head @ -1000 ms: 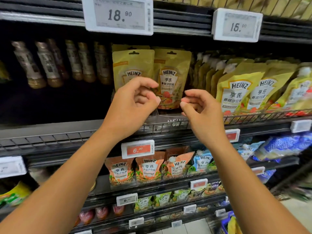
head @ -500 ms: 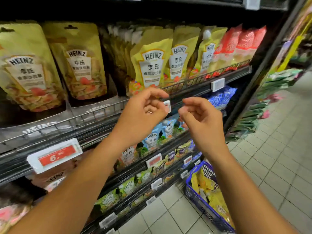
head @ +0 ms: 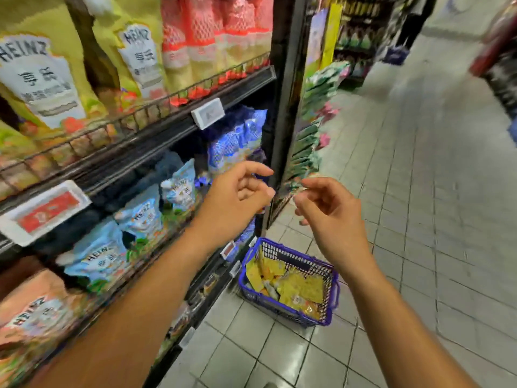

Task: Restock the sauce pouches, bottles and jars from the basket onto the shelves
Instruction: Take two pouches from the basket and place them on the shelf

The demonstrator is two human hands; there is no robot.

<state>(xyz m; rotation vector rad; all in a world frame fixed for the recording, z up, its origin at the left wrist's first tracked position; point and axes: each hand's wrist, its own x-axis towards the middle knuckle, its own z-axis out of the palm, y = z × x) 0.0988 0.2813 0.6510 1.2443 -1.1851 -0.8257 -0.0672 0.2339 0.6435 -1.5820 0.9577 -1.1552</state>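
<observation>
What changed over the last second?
The view swung right and down from the yellow pouches toward the basket on the floor; the left hand and right hand came along, now raised above it. Nothing grasped or released. Both hands stayed empty, fingers loosely curled.

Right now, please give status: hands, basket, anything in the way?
Left hand, right hand empty, fingers loose. Basket on floor beside shelves, yellow pouches inside. Nothing between hands and basket.
</observation>
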